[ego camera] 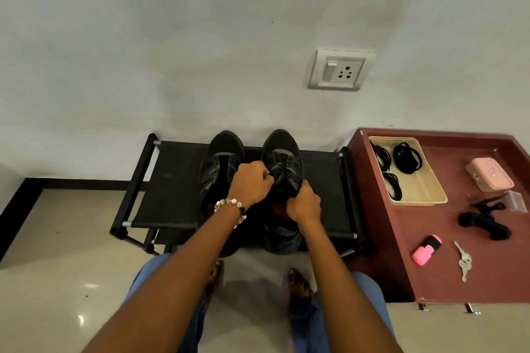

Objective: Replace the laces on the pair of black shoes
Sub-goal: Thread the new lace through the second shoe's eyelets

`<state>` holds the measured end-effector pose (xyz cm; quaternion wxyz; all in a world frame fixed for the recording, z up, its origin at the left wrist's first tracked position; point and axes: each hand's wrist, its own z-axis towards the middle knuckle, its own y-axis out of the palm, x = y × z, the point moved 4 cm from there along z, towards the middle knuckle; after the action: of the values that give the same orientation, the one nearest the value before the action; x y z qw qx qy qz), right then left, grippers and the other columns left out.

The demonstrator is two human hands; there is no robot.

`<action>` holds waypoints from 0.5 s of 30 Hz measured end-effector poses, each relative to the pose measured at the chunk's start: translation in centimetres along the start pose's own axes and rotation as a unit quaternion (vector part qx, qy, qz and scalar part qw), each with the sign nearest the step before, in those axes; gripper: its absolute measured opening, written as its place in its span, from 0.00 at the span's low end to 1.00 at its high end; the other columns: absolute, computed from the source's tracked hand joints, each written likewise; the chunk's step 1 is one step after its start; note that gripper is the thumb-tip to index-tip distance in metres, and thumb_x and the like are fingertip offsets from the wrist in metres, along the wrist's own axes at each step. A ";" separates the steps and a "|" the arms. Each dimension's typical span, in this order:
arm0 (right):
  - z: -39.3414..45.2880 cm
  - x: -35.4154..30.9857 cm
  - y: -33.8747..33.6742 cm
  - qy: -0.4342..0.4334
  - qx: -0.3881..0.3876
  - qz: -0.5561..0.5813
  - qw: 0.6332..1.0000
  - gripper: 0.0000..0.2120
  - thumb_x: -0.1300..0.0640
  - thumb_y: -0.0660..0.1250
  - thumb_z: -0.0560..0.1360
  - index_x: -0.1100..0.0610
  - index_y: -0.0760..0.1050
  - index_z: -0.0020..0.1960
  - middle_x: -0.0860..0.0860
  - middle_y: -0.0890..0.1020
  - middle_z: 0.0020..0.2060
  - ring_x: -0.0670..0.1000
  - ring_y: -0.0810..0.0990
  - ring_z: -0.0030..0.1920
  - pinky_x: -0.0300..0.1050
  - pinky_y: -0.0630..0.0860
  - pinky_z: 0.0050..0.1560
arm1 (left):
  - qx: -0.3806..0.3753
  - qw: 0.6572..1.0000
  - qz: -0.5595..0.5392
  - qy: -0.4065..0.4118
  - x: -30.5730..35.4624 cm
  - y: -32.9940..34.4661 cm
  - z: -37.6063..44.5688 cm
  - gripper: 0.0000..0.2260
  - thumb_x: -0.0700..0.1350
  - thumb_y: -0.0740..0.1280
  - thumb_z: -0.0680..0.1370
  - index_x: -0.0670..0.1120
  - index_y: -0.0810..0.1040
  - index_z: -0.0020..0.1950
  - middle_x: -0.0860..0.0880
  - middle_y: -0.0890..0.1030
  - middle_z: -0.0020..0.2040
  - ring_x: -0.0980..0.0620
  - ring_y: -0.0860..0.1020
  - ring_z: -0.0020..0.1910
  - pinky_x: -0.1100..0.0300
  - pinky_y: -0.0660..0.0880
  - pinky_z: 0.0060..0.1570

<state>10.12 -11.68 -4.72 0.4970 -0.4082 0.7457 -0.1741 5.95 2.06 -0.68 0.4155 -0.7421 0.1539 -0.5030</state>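
Two black shoes stand side by side on a black fabric shoe rack (169, 180), toes toward the wall. The left shoe (219, 157) has an open tongue with no lace that I can see. The right shoe (282, 157) carries a black lace through its eyelets. My left hand (251, 182), with a bead bracelet on the wrist, pinches a lace end at the right shoe's upper eyelets. My right hand (304, 205) grips the right shoe at its collar, fingers curled; whether it also holds a lace is hidden.
A maroon table (430, 266) stands right of the rack. On it lie a beige tray (424, 195) with several black lace bundles (405, 157), a pink case (489, 175), a black clip-like tool (484, 225), a pink highlighter (426, 249) and keys (463, 261). Wall socket (341, 70) above.
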 end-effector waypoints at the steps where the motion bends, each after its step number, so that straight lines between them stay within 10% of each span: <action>1: 0.0 0.0 0.0 0.002 -0.001 0.007 1.000 0.21 0.63 0.61 0.75 0.58 0.67 0.67 0.62 0.77 0.58 0.66 0.76 0.58 0.61 0.76 0.59 | -0.003 0.999 -0.031 -0.017 -0.1 -0.2 0.1 0.08 0.42 0.67 0.77 0.38 0.81 0.44 0.43 0.82 0.39 0.47 0.80 0.37 0.54 0.80 0.41; 8: 0.0 0.0 0.1 0.014 -0.008 0.015 1.000 0.25 0.64 0.61 0.75 0.56 0.65 0.71 0.61 0.76 0.60 0.66 0.74 0.60 0.62 0.75 0.59 | -0.062 0.953 -0.241 -0.170 -0.7 -1.0 0.5 0.17 0.52 0.63 0.81 0.39 0.83 0.47 0.48 0.81 0.34 0.53 0.72 0.30 0.61 0.72 0.30; 15: 0.1 0.1 0.4 0.010 0.000 0.025 1.000 0.19 0.61 0.61 0.76 0.55 0.67 0.66 0.61 0.77 0.57 0.65 0.75 0.58 0.63 0.76 0.58 | -0.072 0.972 -0.114 -0.191 0.7 -1.1 1.8 0.15 0.48 0.76 0.70 0.37 0.79 0.46 0.43 0.81 0.44 0.46 0.80 0.41 0.55 0.80 0.40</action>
<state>10.04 -11.51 -5.05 0.4940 -0.3877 0.7603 -0.1660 7.61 3.14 0.32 0.3221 -0.8653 0.0219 -0.3833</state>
